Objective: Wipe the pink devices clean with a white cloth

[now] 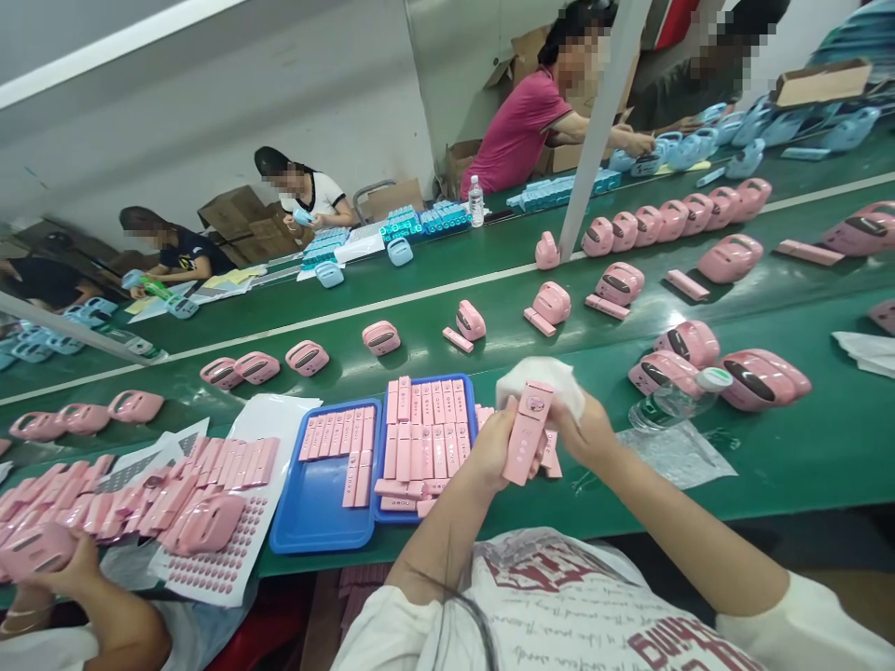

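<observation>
My left hand [496, 447] grips a long pink plastic piece [526, 443] with a round picture sticker near its top and small marks below. A bunched white cloth [570, 384] is in my right hand [589, 431], behind and beside the top of that piece. Just left of my hands stands a blue tray [471, 405] packed with similar pink pieces. More of them lie partly hidden behind my wrists. Right of my hands, a clear plastic bottle [661, 407] lies by several pink rounded housings [759, 377].
A second blue tray [318, 517] holds fewer pink pieces. At lower left, a co-worker's hand [80, 559] holds a pink housing beside piled pieces and a sticker sheet [227, 564]. Pink housings line the green belt [419, 359]. Co-workers across handle blue parts; a white post [594, 121] rises between.
</observation>
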Demonstrator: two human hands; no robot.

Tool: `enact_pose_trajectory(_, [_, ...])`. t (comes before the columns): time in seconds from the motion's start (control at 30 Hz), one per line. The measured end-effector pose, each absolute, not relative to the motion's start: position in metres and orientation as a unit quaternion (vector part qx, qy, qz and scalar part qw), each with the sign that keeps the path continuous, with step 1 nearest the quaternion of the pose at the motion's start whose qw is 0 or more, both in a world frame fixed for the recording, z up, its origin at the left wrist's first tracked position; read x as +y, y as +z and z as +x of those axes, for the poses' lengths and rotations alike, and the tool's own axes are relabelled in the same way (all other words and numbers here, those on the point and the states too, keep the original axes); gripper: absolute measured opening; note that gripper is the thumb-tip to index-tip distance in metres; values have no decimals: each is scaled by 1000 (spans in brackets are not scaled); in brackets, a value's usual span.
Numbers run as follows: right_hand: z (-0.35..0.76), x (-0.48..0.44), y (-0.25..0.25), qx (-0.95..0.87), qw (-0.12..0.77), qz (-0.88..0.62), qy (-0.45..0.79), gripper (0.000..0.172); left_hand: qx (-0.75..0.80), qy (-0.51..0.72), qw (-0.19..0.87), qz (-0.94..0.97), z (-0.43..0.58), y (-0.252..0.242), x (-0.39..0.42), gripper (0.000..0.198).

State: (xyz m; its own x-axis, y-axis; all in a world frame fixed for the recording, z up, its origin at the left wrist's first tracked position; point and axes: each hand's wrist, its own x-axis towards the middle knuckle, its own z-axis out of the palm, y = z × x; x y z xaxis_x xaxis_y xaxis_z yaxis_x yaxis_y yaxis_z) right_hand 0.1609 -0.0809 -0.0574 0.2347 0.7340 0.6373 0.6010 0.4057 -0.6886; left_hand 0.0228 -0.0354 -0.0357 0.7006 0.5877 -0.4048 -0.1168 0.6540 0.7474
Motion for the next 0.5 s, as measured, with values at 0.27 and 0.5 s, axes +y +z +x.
enact_pose_trajectory(0.27, [174, -89, -66, -166, 685, -609, 364, 41, 293, 189, 864, 364, 25, -48, -32, 54])
enact_pose_trajectory(0.5, [275, -123, -45, -29, 749, -656, -86, 18, 465, 127, 560, 674, 13, -111, -13, 54])
